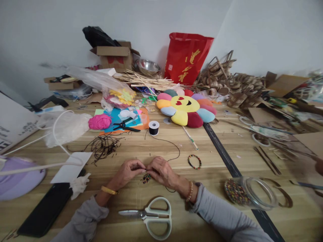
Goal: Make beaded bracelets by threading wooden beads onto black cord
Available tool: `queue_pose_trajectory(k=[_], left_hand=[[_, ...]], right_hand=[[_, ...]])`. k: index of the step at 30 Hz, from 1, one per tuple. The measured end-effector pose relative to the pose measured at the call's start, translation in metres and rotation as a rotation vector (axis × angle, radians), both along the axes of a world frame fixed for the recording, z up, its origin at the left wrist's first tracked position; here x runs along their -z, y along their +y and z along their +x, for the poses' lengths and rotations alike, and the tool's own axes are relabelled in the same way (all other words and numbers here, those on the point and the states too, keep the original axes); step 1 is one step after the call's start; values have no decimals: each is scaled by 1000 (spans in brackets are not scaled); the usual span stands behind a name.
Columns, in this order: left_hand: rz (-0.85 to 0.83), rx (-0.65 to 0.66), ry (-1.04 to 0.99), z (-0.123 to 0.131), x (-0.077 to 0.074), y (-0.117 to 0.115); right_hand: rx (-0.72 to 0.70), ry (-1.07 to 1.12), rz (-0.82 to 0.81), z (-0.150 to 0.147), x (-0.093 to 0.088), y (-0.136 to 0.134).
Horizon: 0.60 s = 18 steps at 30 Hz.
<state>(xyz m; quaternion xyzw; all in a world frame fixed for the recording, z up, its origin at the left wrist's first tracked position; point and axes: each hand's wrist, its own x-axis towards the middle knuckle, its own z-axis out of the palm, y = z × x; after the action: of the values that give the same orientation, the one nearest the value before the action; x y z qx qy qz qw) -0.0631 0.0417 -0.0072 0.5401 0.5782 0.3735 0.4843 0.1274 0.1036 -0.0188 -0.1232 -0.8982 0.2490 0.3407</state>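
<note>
My left hand (130, 172) and my right hand (163, 172) meet fingertip to fingertip just above the table, both closed in a pinch. A tiny dark thing shows between the fingertips, too small to name. Thin black cord (176, 147) curves from a white-flanged spool (153, 128) to my right hand, which seems to grip it; a stretch of cord reappears below that wrist. Under the fingers lies a small pile of coloured beads (145, 178). Scissors with pale handles (157, 217) lie nearer me. A beaded bracelet (194, 162) rests to the right of my hands.
A clear jar of beads (238, 192) lies on its side at right. Tangled cord pieces (104, 147), pliers (126, 126) and pink yarn (100, 122) are at left, above a black phone-like slab (45, 210). A flower cushion (186, 107) and red bag (188, 58) stand behind.
</note>
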Motion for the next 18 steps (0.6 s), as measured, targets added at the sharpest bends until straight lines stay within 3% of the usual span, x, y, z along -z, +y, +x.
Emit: queue_pose_trajectory(k=[8,15,18], left_hand=[[26,-11,-7,-1,7,0],[74,15,28,1,1,1],[106,25,10,0,0,1]], right_hand=[[-1,18,-16,-1,5,0],[-1,-20,10,0,5,1],[72,-40,13,0,4,0]])
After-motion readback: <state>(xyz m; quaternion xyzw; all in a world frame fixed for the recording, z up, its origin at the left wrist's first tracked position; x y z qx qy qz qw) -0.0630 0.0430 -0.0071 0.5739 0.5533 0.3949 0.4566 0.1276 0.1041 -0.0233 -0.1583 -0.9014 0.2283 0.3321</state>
